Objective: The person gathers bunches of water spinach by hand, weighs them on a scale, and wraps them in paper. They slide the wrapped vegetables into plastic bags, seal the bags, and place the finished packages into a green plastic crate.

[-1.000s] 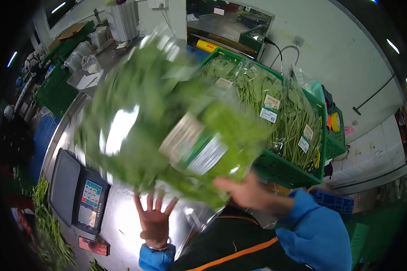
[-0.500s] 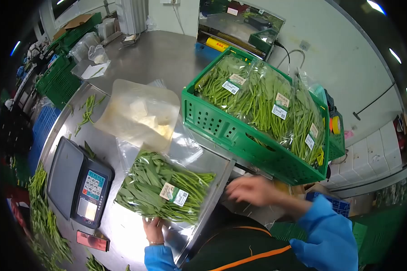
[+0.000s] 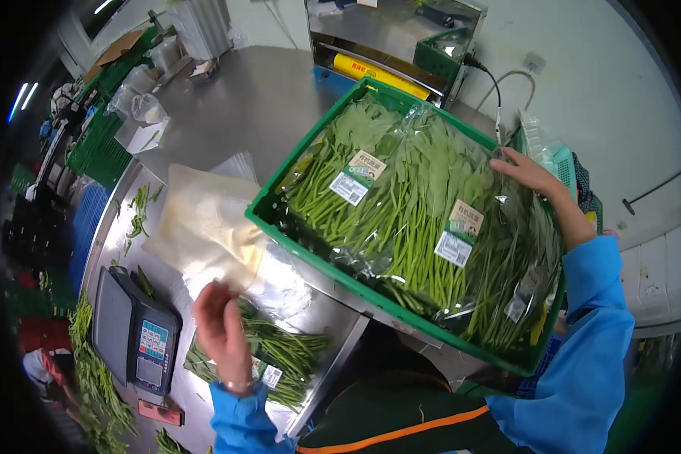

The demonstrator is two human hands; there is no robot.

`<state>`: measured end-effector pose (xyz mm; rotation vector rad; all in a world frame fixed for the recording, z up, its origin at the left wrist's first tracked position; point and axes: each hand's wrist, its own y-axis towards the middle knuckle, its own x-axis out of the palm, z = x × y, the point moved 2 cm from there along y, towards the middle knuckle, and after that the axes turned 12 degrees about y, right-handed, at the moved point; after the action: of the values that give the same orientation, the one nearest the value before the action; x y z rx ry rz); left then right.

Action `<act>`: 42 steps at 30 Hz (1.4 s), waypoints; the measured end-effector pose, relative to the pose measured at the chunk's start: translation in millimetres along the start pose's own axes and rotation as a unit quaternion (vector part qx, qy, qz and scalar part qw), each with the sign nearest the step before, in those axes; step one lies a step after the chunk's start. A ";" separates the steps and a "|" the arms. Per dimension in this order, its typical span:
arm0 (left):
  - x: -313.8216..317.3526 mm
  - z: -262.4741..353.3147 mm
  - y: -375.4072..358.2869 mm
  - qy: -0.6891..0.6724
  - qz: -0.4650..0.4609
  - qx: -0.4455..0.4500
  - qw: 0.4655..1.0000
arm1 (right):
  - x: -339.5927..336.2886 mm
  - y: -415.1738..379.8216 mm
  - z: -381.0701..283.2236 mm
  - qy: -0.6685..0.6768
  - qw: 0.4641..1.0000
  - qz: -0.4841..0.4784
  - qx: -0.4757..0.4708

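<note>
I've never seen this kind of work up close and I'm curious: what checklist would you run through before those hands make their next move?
1. Right hand at the green crate: ok, at its far side; whether it grips, cannot tell.
2. Left hand empty: cannot tell; it is blurred, above the bagged greens on the steel table.
3. Label on that table bag fully visible: not ok, the left hand partly covers it.
4. Bags in the crate labelled: ok, three show labels.
5. Scale's pan clear: ok, nothing lies on it.
6. Scale's display readable: cannot tell, too small.
</note>
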<state>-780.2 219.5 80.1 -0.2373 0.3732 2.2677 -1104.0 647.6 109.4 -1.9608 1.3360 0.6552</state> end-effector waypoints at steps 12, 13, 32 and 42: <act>245.2 78.2 44.4 0.101 -0.360 0.207 0.904 | -70.7 -91.7 39.6 0.442 0.882 0.035 -0.160; 241.9 104.7 23.8 0.113 -0.255 0.369 0.886 | -84.4 -111.6 47.9 0.473 0.862 0.031 -0.182; 263.5 60.2 74.0 0.096 -0.285 0.332 0.894 | -64.9 -38.8 1.1 0.167 0.900 0.391 -0.099; 229.5 47.1 57.1 0.344 -0.349 0.368 0.791 | -19.1 21.5 13.3 0.072 0.954 0.246 -0.155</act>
<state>-976.1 359.6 69.1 -0.6586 1.2738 1.1113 -1131.4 663.7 109.2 -1.9490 1.9433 1.0234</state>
